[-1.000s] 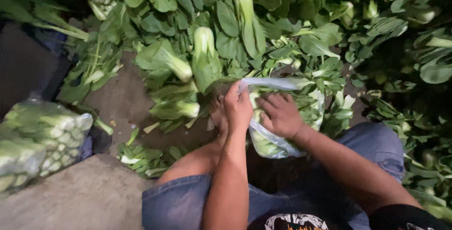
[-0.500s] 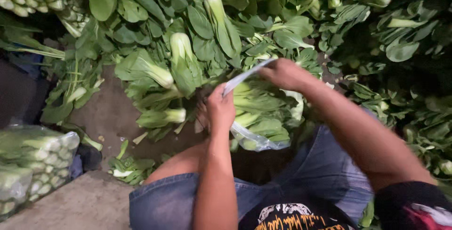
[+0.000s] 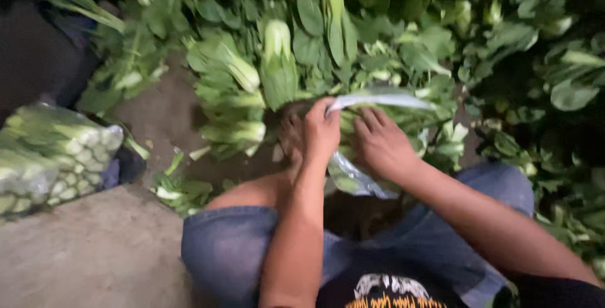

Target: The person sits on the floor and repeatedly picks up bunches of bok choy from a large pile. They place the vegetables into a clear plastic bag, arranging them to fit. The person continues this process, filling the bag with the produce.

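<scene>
Gripping the rim of the thin, clear, crinkled plastic bag (image 3: 359, 176), the left hand (image 3: 321, 133) is pinching the film between curled fingers. Left of this bag, filled clear bags of pale-stalked greens (image 3: 47, 154) are lying stacked beside a rough grey concrete slab (image 3: 82, 251). Inside the bag, smooth, leafy bok choy heads (image 3: 353, 135) are sitting on end. Just right of the left hand, the right hand (image 3: 381, 144) is pressing down on the bag, fingers bent over its mouth; whether it is clamping the film cannot be told. Keeping the rim taut while tucking the leaves should stop the flimsy film tearing. Beyond the bag, loose dark-green bok choy (image 3: 277, 62) is lying heaped.
</scene>
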